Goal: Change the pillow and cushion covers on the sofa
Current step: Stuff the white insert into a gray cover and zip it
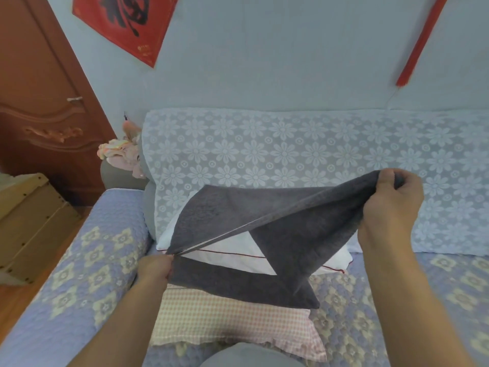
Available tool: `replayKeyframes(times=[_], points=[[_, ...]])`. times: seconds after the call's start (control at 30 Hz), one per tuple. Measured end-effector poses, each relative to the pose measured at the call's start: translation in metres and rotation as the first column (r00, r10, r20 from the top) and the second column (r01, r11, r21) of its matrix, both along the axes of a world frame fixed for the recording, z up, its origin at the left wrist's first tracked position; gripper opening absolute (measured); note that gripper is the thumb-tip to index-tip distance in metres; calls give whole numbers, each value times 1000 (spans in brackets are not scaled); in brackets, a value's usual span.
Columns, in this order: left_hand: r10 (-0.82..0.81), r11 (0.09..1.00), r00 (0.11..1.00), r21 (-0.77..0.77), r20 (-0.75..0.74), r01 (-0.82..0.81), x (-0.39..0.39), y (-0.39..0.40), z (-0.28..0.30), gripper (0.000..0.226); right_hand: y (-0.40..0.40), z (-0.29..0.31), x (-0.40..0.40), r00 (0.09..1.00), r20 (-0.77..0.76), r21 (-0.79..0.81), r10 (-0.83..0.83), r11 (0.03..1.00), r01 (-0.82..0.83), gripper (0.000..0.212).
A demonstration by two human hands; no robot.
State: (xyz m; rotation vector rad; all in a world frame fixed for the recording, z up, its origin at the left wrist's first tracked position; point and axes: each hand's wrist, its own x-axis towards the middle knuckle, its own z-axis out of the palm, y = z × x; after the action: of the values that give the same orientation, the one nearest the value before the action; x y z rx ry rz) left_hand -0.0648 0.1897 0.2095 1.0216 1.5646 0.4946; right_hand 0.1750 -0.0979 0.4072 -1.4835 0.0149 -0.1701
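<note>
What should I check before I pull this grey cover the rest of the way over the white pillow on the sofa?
1. Left hand pinches the grey cover at its opening's corner: ok.
2. Right hand grips the cover's upper edge, held high: ok.
3. Opening spread wide between the hands: ok.
4. White pillow partly inside the cover: ok.
5. Pillow corners seated in the cover's corners: cannot tell, hidden.
6. Checked pillow lies beneath, may drag along: not ok.
</note>
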Motion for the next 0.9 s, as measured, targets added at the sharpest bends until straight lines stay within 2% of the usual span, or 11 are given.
replayKeyframes(times=[0.07,0.13,0.17,0.23,0.33,0.47,0.57,0.67,0.8,0.87,0.9], points=[[29,999,996,-10,-87,-30,-10,2,-11,21,1,0,2,1000,-8,24,7,1000,-7,5],[-8,998,991,53,-133,15,-13,-3,-14,23,3,-1,-1,999,6,15,33,999,-33,6],[-66,989,971,116,-231,95,-9,-8,-12,17,4,-1,-3,998,23,-6,53,999,-52,7],[-208,911,889,250,-407,328,6,-19,1,32,6,1,-7,989,52,-64,136,989,-133,11],[-494,661,805,459,-328,593,47,-55,39,39,7,8,-13,944,72,-128,322,942,-311,16],[-778,236,547,664,-309,710,100,-112,89,33,11,17,-28,886,119,-133,448,892,-433,20],[-851,138,447,706,-274,695,103,-133,110,37,5,18,-31,874,123,-80,470,882,-464,22],[-816,21,425,715,-392,699,101,-143,117,49,-5,14,-31,868,105,-58,485,874,-482,23],[-605,-120,479,667,-636,735,113,-141,108,61,-18,6,-34,845,101,-52,525,851,-523,24],[-502,-137,487,622,-715,771,117,-131,107,58,-25,4,-33,857,117,-42,503,864,-501,21],[-482,-96,515,627,-709,773,118,-121,110,51,-27,5,-31,868,136,-49,477,879,-475,15]])
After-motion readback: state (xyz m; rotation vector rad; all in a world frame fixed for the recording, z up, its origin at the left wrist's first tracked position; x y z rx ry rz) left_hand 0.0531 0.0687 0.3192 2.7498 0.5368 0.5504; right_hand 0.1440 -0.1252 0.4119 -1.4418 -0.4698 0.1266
